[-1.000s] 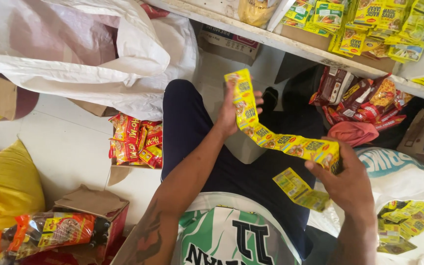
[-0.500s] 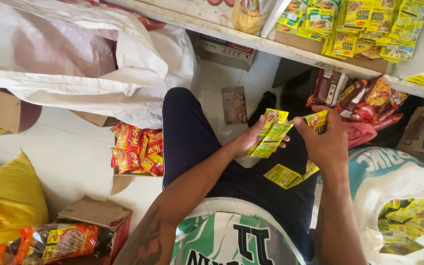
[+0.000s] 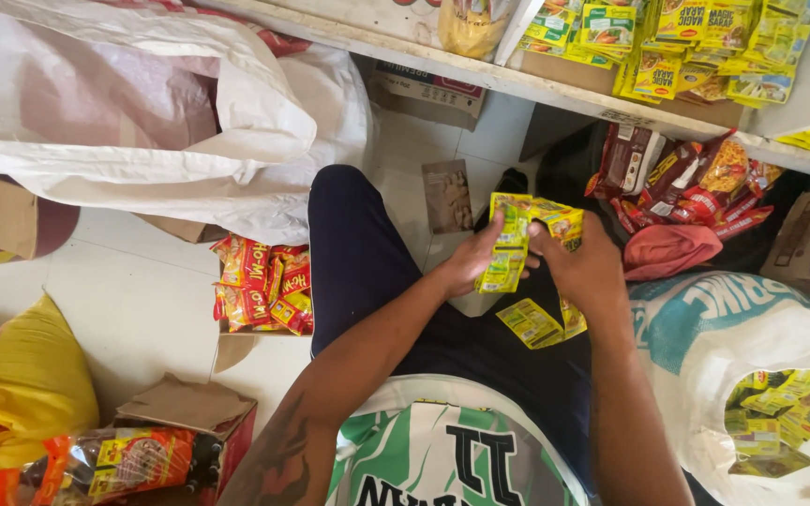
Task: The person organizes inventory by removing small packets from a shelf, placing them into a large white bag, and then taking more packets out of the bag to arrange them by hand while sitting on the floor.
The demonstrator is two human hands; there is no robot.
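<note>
Head view is looking down over the person's lap. At far left, a yellow sack (image 3: 25, 384) is lying on the white floor, with a clear packet of dark goods (image 3: 114, 464) resting on a brown carton (image 3: 185, 412) just beside it. A large white woven bag (image 3: 161, 122) is sagging above them. Near the left knee, a bundle of red and yellow snack packets (image 3: 264, 286) is sitting on the floor.

At centre, the left hand (image 3: 469, 264) is curling its fingers around a folded strip of yellow sachets (image 3: 510, 245), gripping it from the left. The right hand (image 3: 585, 270) is closing on the same strip from the right, thumb pressing toward the left hand. The strip is being held above the lap, between both hands; its loose end (image 3: 532, 323) is hanging down against the dark trousers.

At right, red and brown packets (image 3: 691, 183) are lying under a shelf (image 3: 555, 89) carrying more yellow sachets. A white sack (image 3: 705, 337) holding further yellow sachets (image 3: 785, 412) is standing at far right.
</note>
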